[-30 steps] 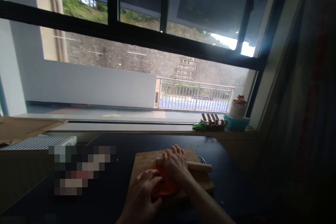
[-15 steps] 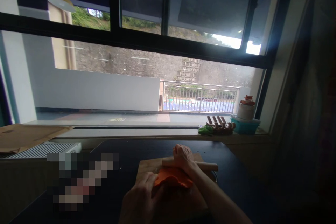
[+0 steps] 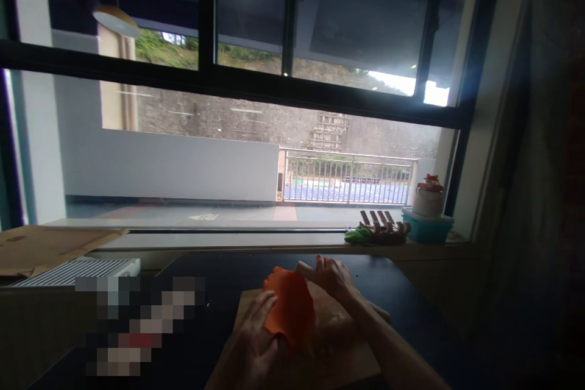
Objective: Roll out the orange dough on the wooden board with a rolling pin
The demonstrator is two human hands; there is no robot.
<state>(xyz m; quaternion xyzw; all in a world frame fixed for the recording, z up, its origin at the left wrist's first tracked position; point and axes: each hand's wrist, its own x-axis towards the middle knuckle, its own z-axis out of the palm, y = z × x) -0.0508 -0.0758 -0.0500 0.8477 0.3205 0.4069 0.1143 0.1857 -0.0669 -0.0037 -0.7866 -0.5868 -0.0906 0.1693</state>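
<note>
A flat, uneven-edged sheet of orange dough (image 3: 290, 301) is raised at an angle over a wooden board (image 3: 342, 341). My left hand (image 3: 256, 329) grips its left edge, fingers along the side and thumb near the lower corner. My right hand (image 3: 333, 274) is wrapped round a pale wooden rolling pin (image 3: 305, 269) at the board's far right. The pin's other end shows beyond my right forearm, which covers its middle. Pale smudges mark the bare part of the board.
The board lies on a dark table (image 3: 219, 271) by a window. On the sill stand a teal box (image 3: 427, 226) with a white tub (image 3: 428, 200) on top, and a brown slatted object (image 3: 384, 228) beside something green. Cardboard (image 3: 55, 247) lies at left; a pixelated patch covers part of the table.
The orange sheet has been lifted and swung up to the left in my left hand. My right hand has shifted slightly right with the rolling pin, which is now more slanted and off the sheet.
</note>
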